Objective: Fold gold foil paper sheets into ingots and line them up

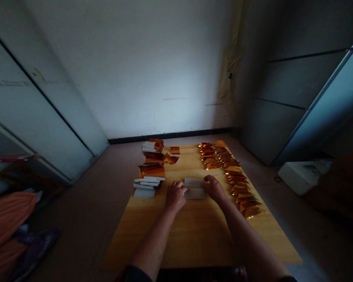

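A small sheet of paper [195, 187], pale side up with a crease across its middle, lies on the wooden table between my hands. My left hand [176, 196] has its fingers curled together at the sheet's left edge, gripping it near the crease. At the upper right edge, my right hand [215, 188] holds the sheet between thumb and bent fingers. Stacked foil sheets [151, 170], shiny copper on one face and pale on the other, lie to the left. Folded copper-coloured foil pieces [244, 192] stand in rows along the right.
The wooden table [194, 235] stands before a white wall [153, 70]. A small foil piece [174, 150] lies near its far edge. Grey cabinets [282, 78] rise at right, near a white box [298, 176] on the floor. Orange cloth [10, 215] hangs at left.
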